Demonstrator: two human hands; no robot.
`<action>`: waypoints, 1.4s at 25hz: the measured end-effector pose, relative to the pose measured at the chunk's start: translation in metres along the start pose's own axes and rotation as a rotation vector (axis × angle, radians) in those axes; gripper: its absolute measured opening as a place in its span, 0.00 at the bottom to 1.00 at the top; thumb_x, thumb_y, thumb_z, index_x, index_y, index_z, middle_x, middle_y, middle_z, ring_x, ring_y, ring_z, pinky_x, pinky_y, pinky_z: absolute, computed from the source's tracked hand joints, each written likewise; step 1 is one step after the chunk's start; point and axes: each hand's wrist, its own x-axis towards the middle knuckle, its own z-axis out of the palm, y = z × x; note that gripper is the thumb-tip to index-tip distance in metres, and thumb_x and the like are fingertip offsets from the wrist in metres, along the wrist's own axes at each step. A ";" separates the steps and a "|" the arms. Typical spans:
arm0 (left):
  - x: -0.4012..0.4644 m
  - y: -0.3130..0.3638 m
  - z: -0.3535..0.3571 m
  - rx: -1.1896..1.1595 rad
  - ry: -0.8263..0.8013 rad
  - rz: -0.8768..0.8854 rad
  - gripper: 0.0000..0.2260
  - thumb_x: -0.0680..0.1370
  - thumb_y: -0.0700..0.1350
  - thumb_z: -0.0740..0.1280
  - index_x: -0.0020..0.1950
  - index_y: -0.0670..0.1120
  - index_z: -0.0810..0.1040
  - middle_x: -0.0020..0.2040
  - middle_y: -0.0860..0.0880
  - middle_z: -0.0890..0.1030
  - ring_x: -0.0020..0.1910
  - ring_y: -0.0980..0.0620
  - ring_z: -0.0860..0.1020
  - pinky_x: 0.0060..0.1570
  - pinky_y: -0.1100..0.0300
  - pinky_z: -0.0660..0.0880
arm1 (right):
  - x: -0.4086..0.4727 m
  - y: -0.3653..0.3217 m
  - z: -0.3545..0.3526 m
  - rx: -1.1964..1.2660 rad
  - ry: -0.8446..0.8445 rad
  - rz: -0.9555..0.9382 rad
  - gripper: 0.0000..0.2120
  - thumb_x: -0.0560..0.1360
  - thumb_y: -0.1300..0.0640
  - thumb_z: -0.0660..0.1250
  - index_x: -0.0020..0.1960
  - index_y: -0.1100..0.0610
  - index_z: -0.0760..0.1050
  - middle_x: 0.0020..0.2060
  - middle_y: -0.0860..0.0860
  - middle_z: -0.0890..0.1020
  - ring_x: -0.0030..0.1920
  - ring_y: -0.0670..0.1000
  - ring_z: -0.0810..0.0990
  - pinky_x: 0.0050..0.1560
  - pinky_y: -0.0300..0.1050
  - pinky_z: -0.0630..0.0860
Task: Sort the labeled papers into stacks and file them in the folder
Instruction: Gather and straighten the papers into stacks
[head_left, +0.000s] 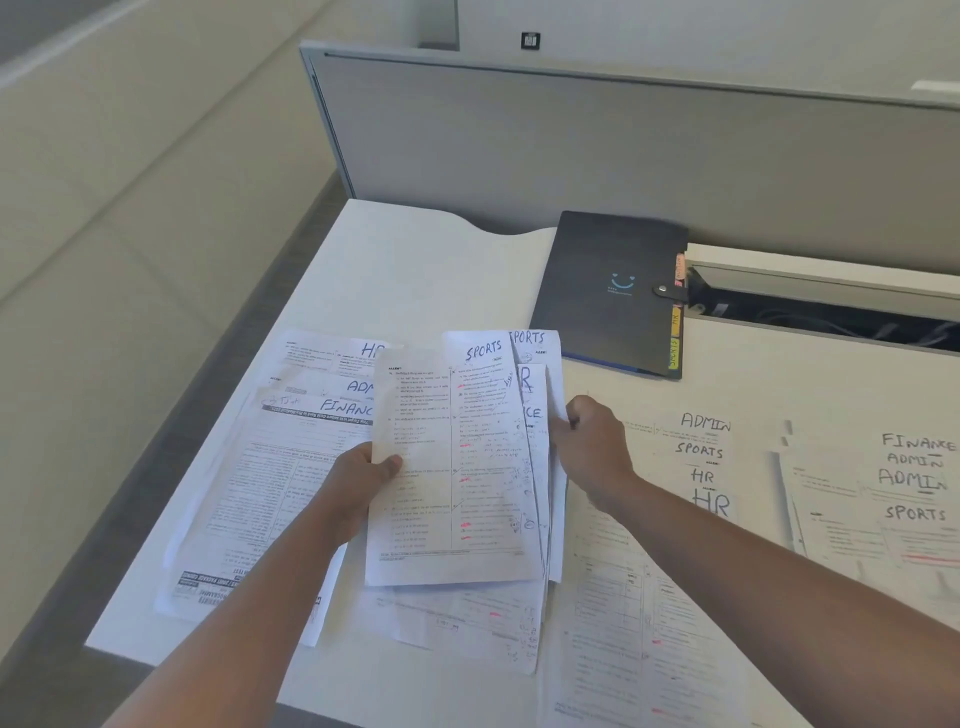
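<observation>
Left hand (366, 475) grips a fanned sheaf (457, 462), SPORTS sheet on top; right hand (592, 441) pinches its right edge. Mixed-label papers (701, 457) cover the worktop (415, 260). Folder (608, 291) lies closed behind. Sorting looks barely begun; no filing yet.

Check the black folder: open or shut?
Shut. The black folder lies flat on the desk, cover down, with its strap snapped over the tabbed edge.

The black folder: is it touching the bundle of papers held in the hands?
Apart. The head view shows bare white desk between the black folder and the held bundle of papers.
</observation>
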 end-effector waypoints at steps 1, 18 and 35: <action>-0.002 0.001 0.001 0.002 0.003 0.003 0.06 0.83 0.38 0.68 0.59 0.43 0.83 0.51 0.43 0.89 0.52 0.37 0.86 0.56 0.34 0.82 | -0.001 -0.001 -0.006 -0.041 0.019 -0.049 0.19 0.80 0.58 0.65 0.37 0.53 0.58 0.30 0.47 0.64 0.30 0.49 0.58 0.29 0.42 0.57; -0.037 0.055 0.046 0.053 -0.210 0.226 0.08 0.84 0.40 0.66 0.60 0.44 0.83 0.57 0.42 0.87 0.59 0.36 0.84 0.60 0.38 0.80 | -0.050 0.021 -0.187 -0.026 0.579 -0.247 0.10 0.84 0.57 0.58 0.46 0.55 0.72 0.34 0.47 0.76 0.34 0.47 0.72 0.34 0.44 0.68; -0.187 0.001 0.327 0.225 -0.387 0.189 0.10 0.86 0.43 0.64 0.62 0.45 0.82 0.57 0.44 0.87 0.54 0.41 0.87 0.52 0.40 0.83 | -0.111 0.186 -0.371 0.648 0.048 0.201 0.12 0.86 0.60 0.60 0.60 0.56 0.82 0.53 0.56 0.88 0.57 0.62 0.85 0.62 0.65 0.79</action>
